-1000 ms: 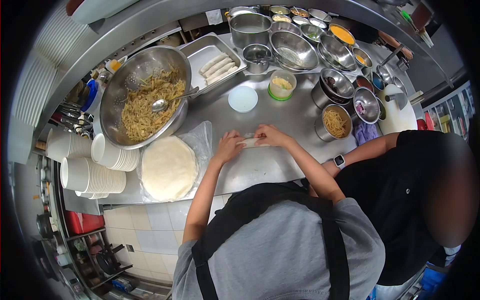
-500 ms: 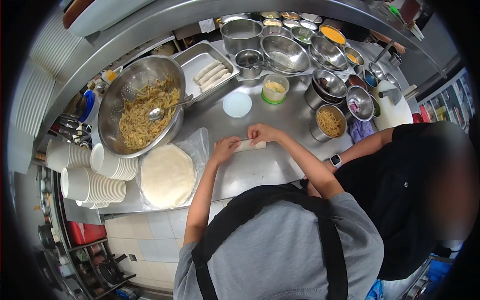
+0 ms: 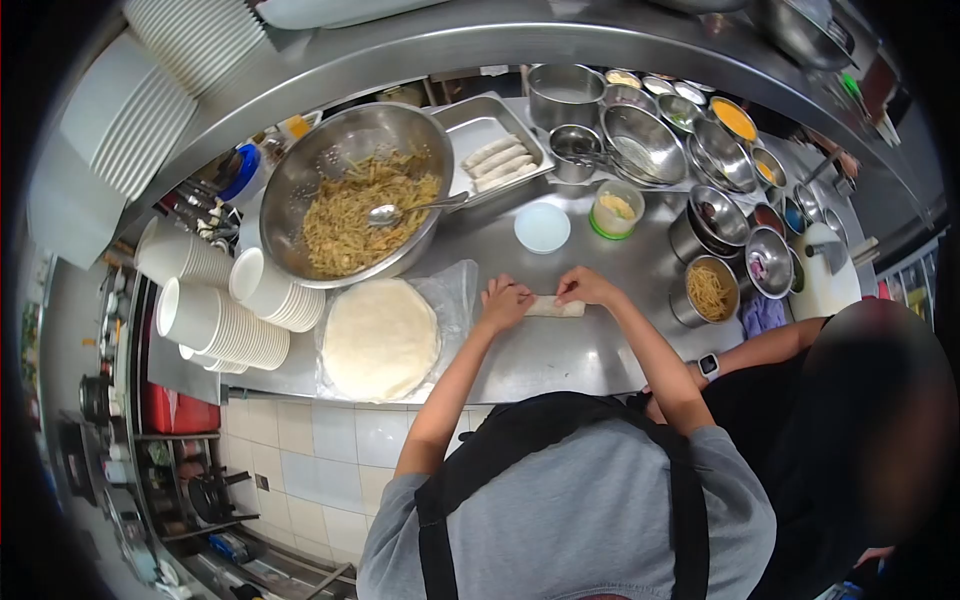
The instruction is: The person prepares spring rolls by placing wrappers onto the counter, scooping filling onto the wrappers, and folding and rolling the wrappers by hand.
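Pale roll (image 3: 556, 307) meets left hand (image 3: 507, 302) endwise (right hand (image 3: 589, 287) touching too).

I see the roll (image 3: 555, 308) toward the tabletop's (image 3: 560, 362) near edge, left hand (image 3: 508, 302) at its left end, right hand (image 3: 588, 287) along its far side. Left of it, wrappers (image 3: 380, 338) lie on a plastic sheet (image 3: 456, 292) by that edge, cups (image 3: 218, 322) toward the near left corner. Behind the wrappers I have a bowl (image 3: 292, 190); right of that, a tray (image 3: 466, 130) of rolls (image 3: 500, 165) nears the far edge. A pot (image 3: 685, 308) stands right of the hands.
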